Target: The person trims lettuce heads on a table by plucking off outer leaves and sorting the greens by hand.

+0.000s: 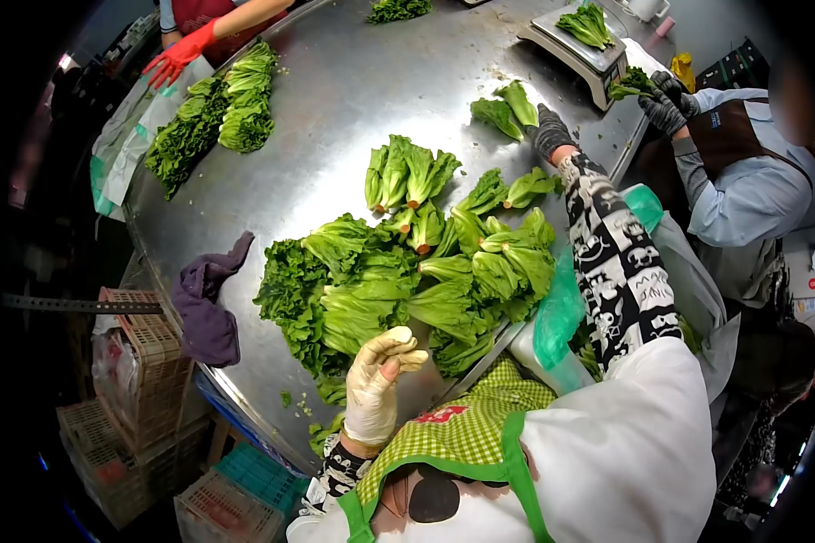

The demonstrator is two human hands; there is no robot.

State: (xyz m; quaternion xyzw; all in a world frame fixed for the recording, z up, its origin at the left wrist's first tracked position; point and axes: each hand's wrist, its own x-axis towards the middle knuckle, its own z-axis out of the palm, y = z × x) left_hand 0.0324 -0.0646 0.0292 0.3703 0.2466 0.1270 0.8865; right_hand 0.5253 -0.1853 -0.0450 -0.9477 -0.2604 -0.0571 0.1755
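Observation:
My left hand point(380, 385), in a pale glove, is raised over the near table edge with its fingers loosely bent and apart; nothing shows in it. My right hand point(550, 136), in a dark grey glove, reaches far out on the right, its fingers closed at the base ends of two small green lettuces point(507, 110). Between my hands lies a large pile of lettuce point(367, 290), with several cut stem ends showing. Smaller heads point(407, 172) lie just beyond the pile.
On the metal table point(326, 100) are more lettuces point(244, 100), a purple cloth point(210, 303) and a scale point(584, 54) holding lettuce. A co-worker's red-gloved hand point(179, 56) is at far left; another co-worker's grey-gloved hands point(666, 101) hold greens at right. Crates point(140, 371) stand lower left.

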